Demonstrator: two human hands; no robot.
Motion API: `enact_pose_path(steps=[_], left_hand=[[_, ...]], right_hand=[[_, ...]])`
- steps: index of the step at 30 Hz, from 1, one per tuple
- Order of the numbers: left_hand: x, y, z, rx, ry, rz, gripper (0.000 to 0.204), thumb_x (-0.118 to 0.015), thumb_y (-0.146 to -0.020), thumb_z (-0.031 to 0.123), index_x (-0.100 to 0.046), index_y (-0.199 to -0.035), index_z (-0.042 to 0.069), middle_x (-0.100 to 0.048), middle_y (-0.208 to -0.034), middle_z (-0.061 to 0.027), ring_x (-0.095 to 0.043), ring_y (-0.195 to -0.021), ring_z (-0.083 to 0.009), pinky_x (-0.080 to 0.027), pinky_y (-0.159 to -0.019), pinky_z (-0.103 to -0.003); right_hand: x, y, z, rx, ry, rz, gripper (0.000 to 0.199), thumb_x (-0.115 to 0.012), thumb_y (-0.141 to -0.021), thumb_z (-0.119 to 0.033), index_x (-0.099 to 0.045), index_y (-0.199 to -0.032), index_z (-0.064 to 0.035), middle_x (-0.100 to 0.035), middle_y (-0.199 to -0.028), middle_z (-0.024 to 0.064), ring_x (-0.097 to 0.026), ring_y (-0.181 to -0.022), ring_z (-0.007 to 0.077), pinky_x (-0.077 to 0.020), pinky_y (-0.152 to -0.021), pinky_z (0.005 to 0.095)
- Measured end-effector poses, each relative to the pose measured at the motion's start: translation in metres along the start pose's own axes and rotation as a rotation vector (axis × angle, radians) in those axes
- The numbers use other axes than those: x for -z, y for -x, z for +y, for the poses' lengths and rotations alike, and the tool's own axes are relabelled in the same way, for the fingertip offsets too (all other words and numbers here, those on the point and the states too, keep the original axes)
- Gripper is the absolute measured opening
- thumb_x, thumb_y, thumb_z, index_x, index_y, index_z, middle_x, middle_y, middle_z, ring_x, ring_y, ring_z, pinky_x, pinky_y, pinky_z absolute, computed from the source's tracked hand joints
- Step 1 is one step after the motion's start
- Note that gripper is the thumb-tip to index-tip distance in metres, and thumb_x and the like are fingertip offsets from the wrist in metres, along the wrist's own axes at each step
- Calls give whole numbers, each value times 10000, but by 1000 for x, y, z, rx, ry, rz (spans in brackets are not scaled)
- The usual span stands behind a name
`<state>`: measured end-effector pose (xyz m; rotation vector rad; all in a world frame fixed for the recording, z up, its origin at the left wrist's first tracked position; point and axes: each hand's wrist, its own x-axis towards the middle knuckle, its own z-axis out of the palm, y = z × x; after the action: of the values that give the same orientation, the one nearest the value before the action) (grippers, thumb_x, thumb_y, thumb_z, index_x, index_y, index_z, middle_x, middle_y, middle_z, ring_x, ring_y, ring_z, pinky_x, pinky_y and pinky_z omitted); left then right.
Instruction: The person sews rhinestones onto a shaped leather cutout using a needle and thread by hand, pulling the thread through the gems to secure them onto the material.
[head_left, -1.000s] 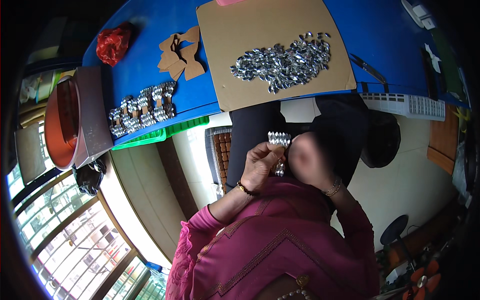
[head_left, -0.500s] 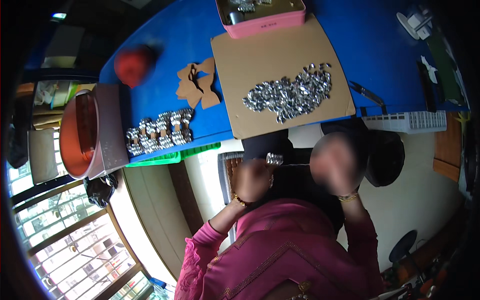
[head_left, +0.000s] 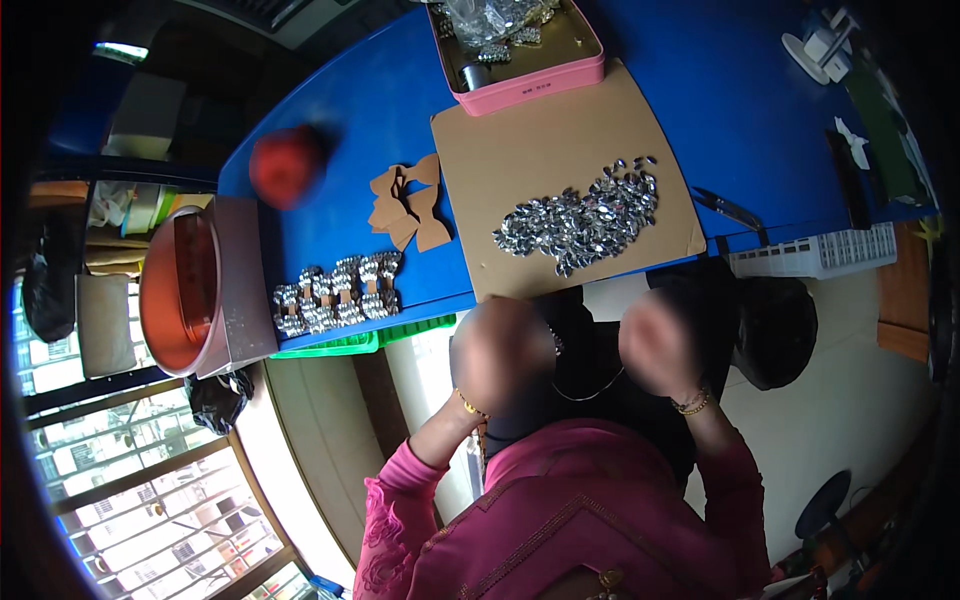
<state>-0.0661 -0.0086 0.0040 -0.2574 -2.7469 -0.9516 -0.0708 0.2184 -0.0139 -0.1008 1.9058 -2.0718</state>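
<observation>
**Slack strand (head_left: 590, 398) off the front edge of the worktop (head_left: 370, 105)**

Through blur, I couldn't tell how your left hand (head_left: 503, 352) and right hand (head_left: 660, 348) held their fingers. Silver beads (head_left: 557, 341) showed beside the left. Loose stones (head_left: 582, 220) lay near the front edge of the cardboard (head_left: 540, 140), probably for reach; off that edge, both hands had room.

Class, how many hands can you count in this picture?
2: the left hand, just below the lower left corner of the cardboard sheet; the right hand, farther right, over the dark trousers. Both are blurred; no others show.
</observation>
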Motion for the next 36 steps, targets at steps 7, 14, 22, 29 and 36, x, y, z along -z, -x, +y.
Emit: enact_pose_path(steps=[7,14,22,29,36], left_hand=[[-31,-38,2,-27,7,90,142,-660,-721,18,-615,-855,34,-588,-798,-121,-593,-677,-297,-472,-579,-361],[-37,-43,-6,-11,16,93,121,-651,-729,17,-604,-839,39,-587,-793,-116,-590,-682,-317,-471,-586,-383],[-28,-34,-5,560,949,-81,65,-613,-826,-11,-607,-886,13,-653,-790,-69,-621,-628,-148,-500,-526,-246],[-28,-31,-4,699,1312,-129,75,-601,-855,10,-608,-929,-1,-652,-802,-70,-616,-634,-115,-526,-543,-224],[-27,-30,0,752,1347,-147,75,-603,-851,10,-612,-925,3,-649,-800,-68,-616,-649,-115,-524,-558,-228]], right_hand=[[-6,-11,-9,9,121,-78,61,-545,-897,-74,-514,-878,-25,-533,-579,-14,-519,-483,35,-374,-436,180],[-11,-29,-9,70,212,-66,62,-579,-881,-84,-549,-875,-31,-576,-577,33,-570,-495,72,-387,-428,218],[-26,-49,-5,392,430,28,100,-578,-861,-59,-592,-953,-23,-562,-568,56,-551,-482,94,-395,-443,241],[-28,-47,-5,418,416,28,149,-564,-854,-37,-607,-997,-35,-597,-627,97,-585,-513,150,-424,-470,272],[-26,-44,-4,421,452,27,138,-559,-857,-37,-601,-988,-32,-602,-643,102,-588,-511,165,-429,-472,277]])
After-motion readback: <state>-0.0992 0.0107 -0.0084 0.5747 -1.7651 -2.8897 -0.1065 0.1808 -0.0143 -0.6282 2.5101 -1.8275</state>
